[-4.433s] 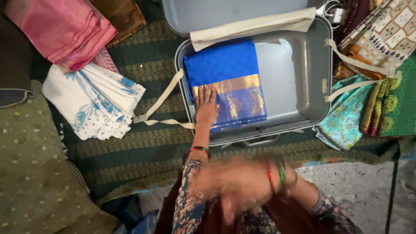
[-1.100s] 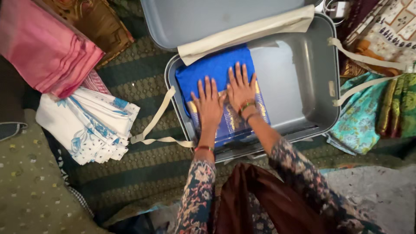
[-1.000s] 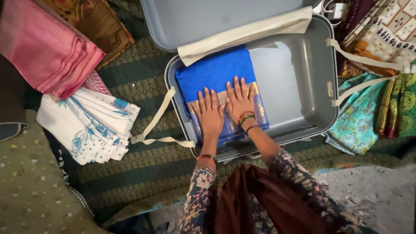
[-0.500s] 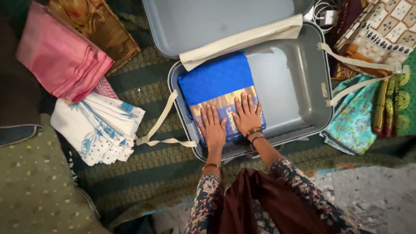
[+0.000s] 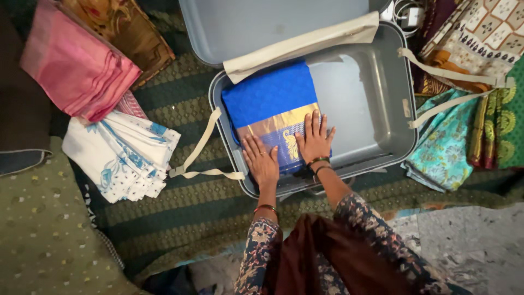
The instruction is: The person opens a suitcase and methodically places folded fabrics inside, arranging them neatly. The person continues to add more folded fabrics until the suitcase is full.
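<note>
Both palms lie flat on the folded royal-blue silk cloth with the gold woven band (image 5: 271,104), which sits in the left half of the open grey hard-shell suitcase (image 5: 382,82), tight against its near and left walls. The left hand (image 5: 261,159) presses the near left corner with fingers spread wide and holds nothing; the right hand (image 5: 315,137) rests just beside it on the patterned blue border, fingers likewise splayed and empty. To my eye this is the smoothing and seating step, the cloth being pressed level into the case. The right half of the case stands bare, so the next move seems to call for lifting both hands clear and fetching another folded piece. A white cloth printed in blue (image 5: 121,155) and a pink folded fabric (image 5: 76,65) lie on the green rug at the left; a turquoise patterned cloth (image 5: 442,153) lies to the right.
</note>
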